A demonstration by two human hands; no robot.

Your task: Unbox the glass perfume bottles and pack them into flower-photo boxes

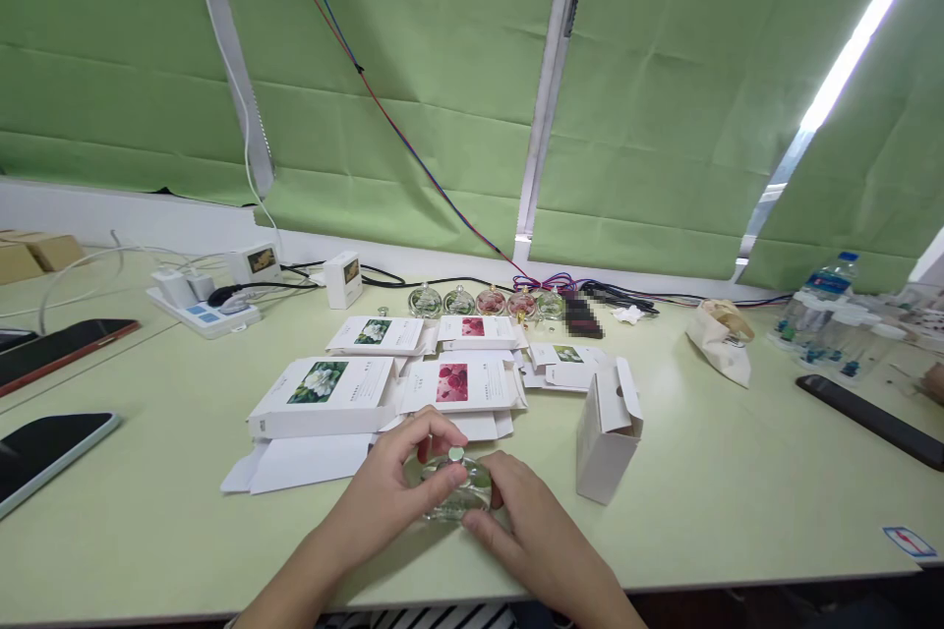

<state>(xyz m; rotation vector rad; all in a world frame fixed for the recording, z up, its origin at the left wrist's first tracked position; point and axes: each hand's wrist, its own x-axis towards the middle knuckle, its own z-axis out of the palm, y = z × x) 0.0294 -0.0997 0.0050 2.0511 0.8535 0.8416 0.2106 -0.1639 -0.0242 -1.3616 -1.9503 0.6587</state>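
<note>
Both of my hands hold a small round glass bottle [455, 493] with greenish contents, low on the pale green table [737, 501] near its front edge. My left hand [390, 491] curls over the bottle from the left, with thumb and fingers pinched at its small cap. My right hand [527, 526] cups the bottle from the right and below. Just behind the hands lie flat white cartons, one with a white flower picture [324, 393] and one with a red picture [461, 385]. An upright white box [606, 432] with open flaps stands to the right.
A row of several round glass bottles [487, 301] stands at the back by cables. A power strip [203, 310] and two phones [44, 452] lie to the left. A paper bag [721, 339], water bottles [822, 310] and a dark flat device [870, 418] sit on the right.
</note>
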